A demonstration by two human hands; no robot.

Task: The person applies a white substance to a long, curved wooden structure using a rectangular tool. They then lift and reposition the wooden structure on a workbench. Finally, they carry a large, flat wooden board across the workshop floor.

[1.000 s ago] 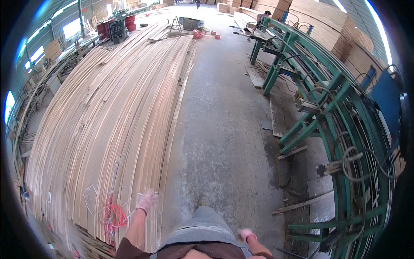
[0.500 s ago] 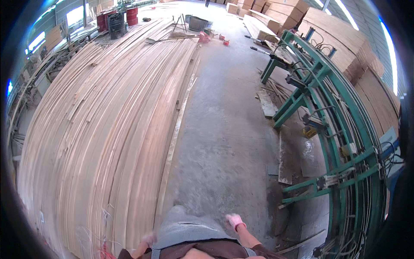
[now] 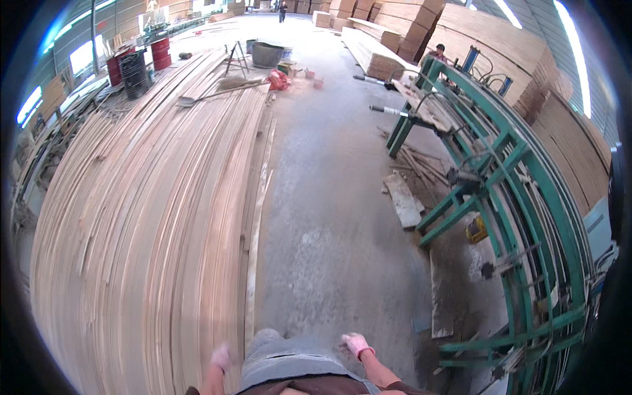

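My right hand (image 3: 356,344), in a pale pink glove, hangs low over the concrete floor (image 3: 322,257). Its fingers are loosely bent and a little apart, with nothing seen in them. My left hand (image 3: 222,357), gloved the same way, is beside the near right edge of a wide stack of long thin wood strips (image 3: 151,217). Motion smears its fingers, and no object shows in it. Between my hands is the grey cloth (image 3: 289,359) worn at my waist.
A long green steel frame machine (image 3: 494,178) with hoses runs along the right. Beyond it stand tall board stacks (image 3: 487,39) and a person (image 3: 440,50). Ahead are a shovel (image 3: 187,101), a dark tub (image 3: 267,55), a red bag (image 3: 279,79) and drums (image 3: 134,74). Another person (image 3: 282,12) stands far off.
The tub, shovel and green machine appear nearer and lower in view, shifted somewhat left. My left hand has come forward into fuller view; my right hand is slightly lower.
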